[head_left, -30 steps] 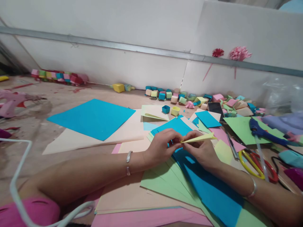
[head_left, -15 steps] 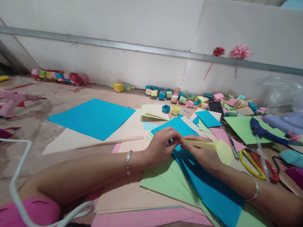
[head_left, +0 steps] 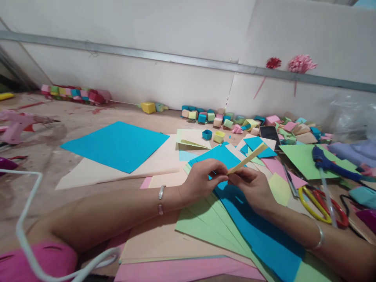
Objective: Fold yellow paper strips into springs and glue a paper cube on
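Observation:
A narrow yellow paper strip [head_left: 249, 157] slants up to the right from between my hands. My left hand [head_left: 204, 178] pinches its lower end with thumb and fingers. Right beside it, my right hand [head_left: 254, 188] is closed on the same end, fingertips nearly meeting the left ones; the part inside the fingers is hidden. Below the hands lie a blue paper sheet [head_left: 252, 223] and a fan of light green sheets [head_left: 205, 227]. Just beyond stand a small blue paper box [head_left: 207, 134] and a small yellow paper box [head_left: 219, 136], both open-topped.
A large blue sheet [head_left: 117, 147] lies to the left, a pink glue gun [head_left: 17, 123] past it. At right are scissors [head_left: 314, 205], a blue glue gun [head_left: 331, 162] and a phone [head_left: 269, 137]. Small paper boxes [head_left: 202, 117] line the wall. A white cable [head_left: 25, 219] crosses front left.
The yellow strip's free end has swung up from lying nearly level over my right hand to slanting up and away. My right fingers have shifted slightly; both hands stay together.

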The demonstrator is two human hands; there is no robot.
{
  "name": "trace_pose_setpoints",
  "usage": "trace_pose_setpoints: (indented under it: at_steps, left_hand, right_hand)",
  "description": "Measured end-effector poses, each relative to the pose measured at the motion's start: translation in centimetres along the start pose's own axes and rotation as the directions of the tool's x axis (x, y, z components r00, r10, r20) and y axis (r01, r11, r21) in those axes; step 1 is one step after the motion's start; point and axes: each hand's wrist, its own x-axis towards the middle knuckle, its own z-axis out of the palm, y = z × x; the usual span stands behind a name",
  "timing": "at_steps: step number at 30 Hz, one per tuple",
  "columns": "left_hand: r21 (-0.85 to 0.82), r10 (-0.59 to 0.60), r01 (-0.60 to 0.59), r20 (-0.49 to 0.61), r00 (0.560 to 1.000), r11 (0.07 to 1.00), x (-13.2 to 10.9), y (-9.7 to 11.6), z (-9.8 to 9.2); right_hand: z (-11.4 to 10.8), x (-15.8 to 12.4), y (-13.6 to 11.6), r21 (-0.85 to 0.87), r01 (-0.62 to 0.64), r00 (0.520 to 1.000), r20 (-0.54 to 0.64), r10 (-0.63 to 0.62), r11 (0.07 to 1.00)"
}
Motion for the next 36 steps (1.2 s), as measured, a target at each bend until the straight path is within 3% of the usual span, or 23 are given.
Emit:
trace_pose_setpoints:
  at_steps: [4,9,18,26,31,36]
  left_hand:
    - [-0.173,-0.124,0.125,0.018,0.992,0.977,0.05,0.03,0.32]
    - [-0.408,-0.303,0.306,0.074,0.95,0.86,0.17,-0.17,0.74]
    - [-0.437,-0.35,0.344,0.07,0.934,0.831,0.34,0.01,0.74]
    - [-0.47,-0.374,0.368,0.084,0.924,0.803,0.39,0.12,0.48]
    - [-0.488,-0.393,0.396,0.113,0.912,0.778,0.28,-0.03,0.64]
    - [-0.447,-0.412,0.435,0.154,0.898,0.782,0.26,-0.07,0.72]
  right_hand:
    - [0.16,0.1,-0.14,-0.043,0.053,0.999,-0.001,-0.053,0.998]
    - [0.14,0.22,-0.24,-0.154,0.088,0.996,0.005,-0.088,0.984]
    - [0.04,0.13,0.18,-0.242,0.202,0.979,0.034,-0.2,0.949]
    - [0.08,0.16,0.07,-0.263,0.172,0.985,0.048,-0.165,0.949]
    - [-0.11,0.08,-0.22,-0.468,0.301,0.951,0.083,-0.298,0.831]
    - [-0.21,0.1,-0.68,-0.525,0.396,0.913,0.138,-0.383,0.754]
